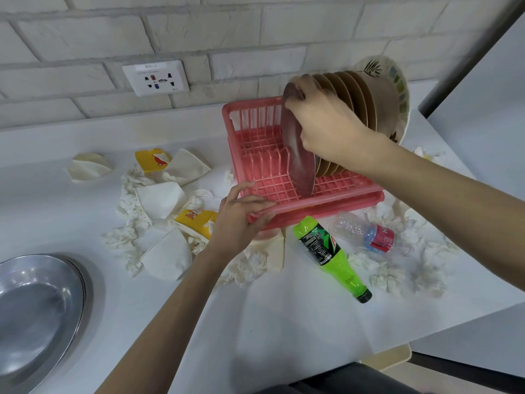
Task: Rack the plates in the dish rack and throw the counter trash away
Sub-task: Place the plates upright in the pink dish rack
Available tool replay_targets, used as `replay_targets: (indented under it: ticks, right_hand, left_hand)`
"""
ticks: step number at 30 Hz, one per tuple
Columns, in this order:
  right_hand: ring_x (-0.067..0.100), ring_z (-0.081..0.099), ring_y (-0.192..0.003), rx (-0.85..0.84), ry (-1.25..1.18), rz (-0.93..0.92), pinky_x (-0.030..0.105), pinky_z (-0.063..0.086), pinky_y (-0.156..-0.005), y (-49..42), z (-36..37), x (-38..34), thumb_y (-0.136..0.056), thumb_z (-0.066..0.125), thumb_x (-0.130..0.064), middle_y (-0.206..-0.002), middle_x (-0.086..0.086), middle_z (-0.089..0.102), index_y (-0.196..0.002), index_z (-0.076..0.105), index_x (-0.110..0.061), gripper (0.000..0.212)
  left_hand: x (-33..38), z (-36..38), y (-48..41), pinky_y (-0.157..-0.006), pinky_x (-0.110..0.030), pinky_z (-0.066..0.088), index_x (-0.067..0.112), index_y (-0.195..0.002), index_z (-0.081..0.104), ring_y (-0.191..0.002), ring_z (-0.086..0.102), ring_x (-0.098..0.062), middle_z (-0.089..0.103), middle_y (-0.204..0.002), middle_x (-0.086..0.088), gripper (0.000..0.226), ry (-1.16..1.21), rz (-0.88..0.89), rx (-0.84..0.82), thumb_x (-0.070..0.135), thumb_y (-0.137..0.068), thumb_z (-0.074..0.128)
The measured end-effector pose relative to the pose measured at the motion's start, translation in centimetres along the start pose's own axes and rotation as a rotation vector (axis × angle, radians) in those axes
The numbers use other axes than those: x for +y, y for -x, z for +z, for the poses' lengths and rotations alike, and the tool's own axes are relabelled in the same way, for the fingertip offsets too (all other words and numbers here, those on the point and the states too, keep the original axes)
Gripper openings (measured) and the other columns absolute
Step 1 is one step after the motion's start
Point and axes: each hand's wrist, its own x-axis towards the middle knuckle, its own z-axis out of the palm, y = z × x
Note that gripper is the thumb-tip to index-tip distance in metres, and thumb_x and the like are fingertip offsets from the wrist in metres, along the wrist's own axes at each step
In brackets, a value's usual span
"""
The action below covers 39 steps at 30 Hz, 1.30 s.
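A left hand is gripping the pink dish rack's near rim while the right hand is clutching a brown plate upright in its slots, beside a green bottle.

At my lower left a stack of shiny steel basins sits on the white desk, cut off by the frame edge. Ahead, on the white brick wall, hangs 1 white socket plate with a small label along its top. A grey bar slants across the upper right corner.
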Motion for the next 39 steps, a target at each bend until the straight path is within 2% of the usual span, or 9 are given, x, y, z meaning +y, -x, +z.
replay_targets:
  ticks: [3, 6, 10, 17, 23, 27, 34, 37, 39]
  right_hand:
    - [0.037, 0.060, -0.085, -0.029, -0.040, 0.020, 0.032, 0.045, -0.070, 1.4, -0.4, -0.4, -0.075, 0.062, 0.008, -0.140, 0.027, 0.037, -0.118, 0.058, 0.000, 0.044]
    - [0.035, 0.062, -0.083, -0.055, -0.073, 0.030, 0.028, 0.041, -0.067, 2.2, -0.6, -0.6, -0.076, 0.066, 0.005, -0.145, 0.027, 0.032, -0.122, 0.056, -0.002, 0.047]
    - [0.039, 0.061, -0.093, -0.031, -0.109, 0.073, 0.026, 0.036, -0.067, 2.6, -0.8, -0.2, -0.078, 0.064, 0.006, -0.146, 0.026, 0.030, -0.129, 0.052, -0.003, 0.053]
    - [0.035, 0.059, -0.091, -0.030, -0.152, 0.079, 0.028, 0.038, -0.063, 3.5, -0.5, -0.4, -0.081, 0.064, 0.002, -0.149, 0.024, 0.026, -0.129, 0.051, -0.002, 0.050]
    - [0.037, 0.053, -0.110, 0.016, -0.156, 0.088, 0.035, 0.053, -0.067, 3.6, -0.1, -0.3, -0.080, 0.068, -0.005, -0.150, 0.021, 0.023, -0.137, 0.042, -0.008, 0.062]
    - [0.037, 0.050, -0.115, 0.016, -0.149, 0.097, 0.031, 0.046, -0.063, 3.6, -0.1, -0.3, -0.083, 0.068, -0.011, -0.150, 0.019, 0.023, -0.138, 0.041, -0.009, 0.061]
    - [0.036, 0.046, -0.121, 0.037, -0.153, 0.111, 0.028, 0.038, -0.067, 4.0, 0.1, -0.4, -0.085, 0.066, -0.019, -0.150, 0.019, 0.024, -0.141, 0.037, -0.011, 0.063]
    - [0.036, 0.044, -0.123, 0.043, -0.139, 0.112, 0.028, 0.038, -0.068, 4.0, -0.1, -0.5, -0.086, 0.066, -0.021, -0.150, 0.018, 0.024, -0.141, 0.038, -0.011, 0.062]
    - [0.036, 0.042, -0.123, 0.058, -0.140, 0.102, 0.030, 0.043, -0.071, 4.1, -0.3, -0.6, -0.085, 0.066, -0.020, -0.150, 0.019, 0.024, -0.139, 0.041, -0.010, 0.059]
  left_hand:
    - [0.2, 0.0, 0.0, -0.103, -0.055, 0.040, 0.027, -0.111, 0.075, -0.136, 0.037, -0.012, 0.072, -0.108, 0.017, 0.039, 0.019, -0.012, -0.001, 0.053, -0.088, 0.057]
    - [0.2, -0.1, 0.0, -0.103, -0.055, 0.039, 0.026, -0.111, 0.075, -0.137, 0.037, -0.012, 0.072, -0.107, 0.017, 0.040, 0.022, -0.014, -0.006, 0.053, -0.088, 0.057]
    - [0.3, -0.2, 0.0, -0.103, -0.056, 0.039, 0.026, -0.111, 0.075, -0.136, 0.037, -0.011, 0.072, -0.106, 0.018, 0.040, 0.025, -0.012, -0.003, 0.052, -0.088, 0.058]
    - [0.4, -0.2, 0.1, -0.104, -0.055, 0.039, 0.027, -0.111, 0.075, -0.136, 0.037, -0.011, 0.071, -0.106, 0.018, 0.039, 0.018, -0.019, -0.004, 0.052, -0.087, 0.058]
    - [0.5, -0.4, 0.0, -0.104, -0.055, 0.039, 0.028, -0.111, 0.075, -0.136, 0.038, -0.011, 0.071, -0.106, 0.018, 0.038, 0.025, -0.021, -0.009, 0.052, -0.086, 0.059]
    - [0.6, -0.4, 0.0, -0.103, -0.055, 0.040, 0.027, -0.110, 0.076, -0.135, 0.039, -0.013, 0.071, -0.105, 0.018, 0.037, 0.017, -0.010, -0.006, 0.051, -0.086, 0.060]
    - [1.2, -0.9, -0.2, -0.103, -0.056, 0.040, 0.025, -0.113, 0.074, -0.134, 0.039, -0.012, 0.069, -0.114, 0.018, 0.043, -0.012, -0.021, -0.027, 0.054, -0.085, 0.058]
    - [1.4, -1.4, -0.4, -0.107, -0.052, 0.039, 0.027, -0.115, 0.073, -0.132, 0.042, -0.011, 0.067, -0.119, 0.018, 0.041, -0.006, -0.025, -0.036, 0.052, -0.085, 0.060]
    - [1.7, -1.9, -0.5, -0.110, -0.044, 0.039, 0.025, -0.114, 0.074, -0.130, 0.046, -0.011, 0.066, -0.118, 0.019, 0.036, 0.010, -0.002, -0.018, 0.046, -0.086, 0.065]
